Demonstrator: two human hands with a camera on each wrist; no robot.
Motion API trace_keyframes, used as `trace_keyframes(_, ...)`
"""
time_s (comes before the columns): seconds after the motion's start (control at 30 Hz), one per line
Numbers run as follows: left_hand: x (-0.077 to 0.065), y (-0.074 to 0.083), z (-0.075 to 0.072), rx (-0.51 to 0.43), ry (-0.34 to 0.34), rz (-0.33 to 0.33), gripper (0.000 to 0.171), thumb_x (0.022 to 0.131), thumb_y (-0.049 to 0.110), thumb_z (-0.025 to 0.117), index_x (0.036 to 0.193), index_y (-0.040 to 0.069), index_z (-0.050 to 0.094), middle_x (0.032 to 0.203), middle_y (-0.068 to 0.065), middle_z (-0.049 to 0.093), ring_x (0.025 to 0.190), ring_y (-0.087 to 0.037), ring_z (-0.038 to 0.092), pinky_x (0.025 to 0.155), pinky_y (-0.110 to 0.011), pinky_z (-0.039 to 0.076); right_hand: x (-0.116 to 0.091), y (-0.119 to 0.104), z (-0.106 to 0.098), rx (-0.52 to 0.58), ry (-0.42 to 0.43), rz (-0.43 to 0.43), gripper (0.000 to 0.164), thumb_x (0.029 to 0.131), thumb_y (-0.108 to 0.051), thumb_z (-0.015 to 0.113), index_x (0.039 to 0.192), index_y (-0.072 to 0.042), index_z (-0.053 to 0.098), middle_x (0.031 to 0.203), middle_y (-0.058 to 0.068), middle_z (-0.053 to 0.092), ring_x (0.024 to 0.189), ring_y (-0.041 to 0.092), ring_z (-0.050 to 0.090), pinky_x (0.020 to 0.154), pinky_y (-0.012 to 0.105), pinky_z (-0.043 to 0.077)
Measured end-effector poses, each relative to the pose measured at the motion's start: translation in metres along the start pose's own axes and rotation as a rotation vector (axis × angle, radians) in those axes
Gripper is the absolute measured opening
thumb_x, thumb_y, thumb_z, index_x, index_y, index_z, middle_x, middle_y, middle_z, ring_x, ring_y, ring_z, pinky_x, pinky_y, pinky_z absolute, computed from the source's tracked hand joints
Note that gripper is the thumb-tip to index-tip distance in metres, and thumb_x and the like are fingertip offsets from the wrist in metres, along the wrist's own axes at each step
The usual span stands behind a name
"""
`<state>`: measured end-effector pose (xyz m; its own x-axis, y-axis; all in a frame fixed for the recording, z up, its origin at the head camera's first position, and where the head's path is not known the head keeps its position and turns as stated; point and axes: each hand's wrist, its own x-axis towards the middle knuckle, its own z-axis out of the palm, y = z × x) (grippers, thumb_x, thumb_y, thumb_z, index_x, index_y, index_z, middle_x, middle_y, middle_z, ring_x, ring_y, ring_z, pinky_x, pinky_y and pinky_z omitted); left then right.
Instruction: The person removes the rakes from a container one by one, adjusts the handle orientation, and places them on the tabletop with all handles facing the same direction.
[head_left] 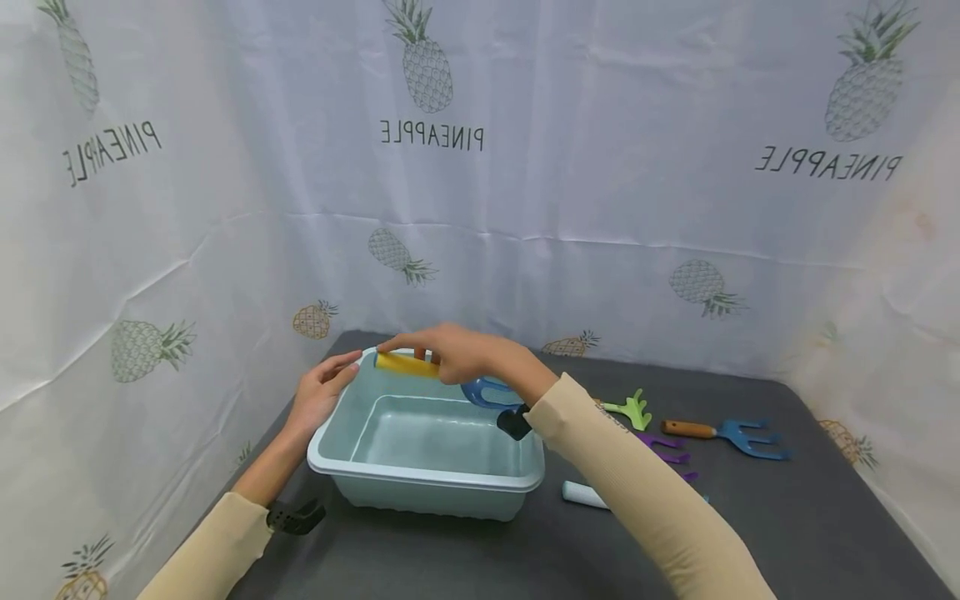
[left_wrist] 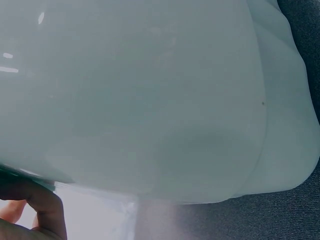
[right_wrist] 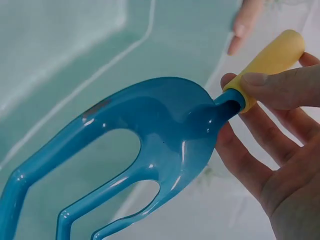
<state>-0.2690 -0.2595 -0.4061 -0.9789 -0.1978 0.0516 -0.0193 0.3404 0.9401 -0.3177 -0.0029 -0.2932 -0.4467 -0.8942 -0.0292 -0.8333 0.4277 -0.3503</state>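
A pale blue-green plastic basin stands on the dark table. My left hand grips its rim at the far left corner; in the left wrist view the bent fingers show beside the basin's wall. Above the basin's far side, my right hand holds a garden hand fork by its yellow handle. In the right wrist view, thumb and fingers pinch that handle near its collar. The fork's blue head has bent tines and hangs over the basin.
Right of the basin lie a light green hand rake, a purple fork, a white handle and a blue fork with a wooden handle. My right sleeve hides part of them. A pineapple-print curtain encloses the table.
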Motion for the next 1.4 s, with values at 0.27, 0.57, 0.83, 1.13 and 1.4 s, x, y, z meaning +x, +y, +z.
trace_keyframes(0.27, -0.001, -0.002, 0.0, 0.017, 0.01, 0.006, 0.051, 0.107, 0.042, 0.054, 0.15, 0.014, 0.055, 0.147, -0.017, 0.059, 0.12, -0.018, 0.06, 0.082, -0.013, 0.05, -0.027, -0.007, -0.026, -0.059, 0.052, -0.008, 0.087, 0.084, 0.015, 0.056, 0.154, -0.036, 0.048, 0.135, -0.002, 0.066, 0.106, 0.016, 0.064, 0.078, 0.025, 0.057)
trace_keyframes(0.57, -0.004, -0.001, 0.0, 0.01, 0.015, 0.025, 0.051, 0.107, 0.042, 0.055, 0.149, 0.013, 0.056, 0.145, -0.019, 0.06, 0.097, 0.005, 0.059, 0.08, -0.015, 0.052, -0.07, 0.009, -0.048, -0.069, 0.073, 0.015, 0.09, 0.083, 0.019, 0.046, 0.152, -0.038, 0.05, 0.149, -0.01, 0.057, 0.105, 0.018, 0.066, 0.077, 0.027, 0.058)
trace_keyframes(0.83, -0.003, -0.001, -0.001, 0.014, 0.01, 0.03, 0.053, 0.107, 0.042, 0.054, 0.15, 0.012, 0.055, 0.145, -0.02, 0.059, 0.096, 0.006, 0.059, 0.078, -0.016, 0.053, -0.105, 0.032, -0.047, -0.082, 0.093, 0.077, 0.059, 0.099, -0.015, 0.066, 0.153, -0.034, 0.051, 0.145, -0.001, 0.061, 0.103, 0.021, 0.068, 0.083, 0.035, 0.058)
trace_keyframes(1.13, -0.003, -0.004, 0.0, 0.001, -0.005, 0.0, 0.053, 0.108, 0.043, 0.053, 0.153, 0.014, 0.052, 0.147, -0.018, 0.057, 0.101, -0.001, 0.06, 0.079, -0.018, 0.054, -0.14, 0.045, -0.04, -0.085, 0.096, 0.165, 0.091, 0.08, 0.02, 0.044, 0.152, -0.035, 0.051, 0.148, 0.0, 0.059, 0.102, 0.022, 0.068, 0.081, 0.034, 0.059)
trace_keyframes(1.4, -0.006, -0.003, 0.001, -0.001, 0.003, 0.037, 0.054, 0.107, 0.045, 0.055, 0.152, 0.015, 0.053, 0.145, -0.018, 0.059, 0.1, 0.002, 0.06, 0.08, -0.017, 0.053, -0.181, 0.059, -0.039, -0.114, 0.093, 0.219, 0.1, 0.073, 0.025, 0.044, 0.153, -0.035, 0.05, 0.151, 0.003, 0.057, 0.112, 0.027, 0.066, 0.09, 0.044, 0.06)
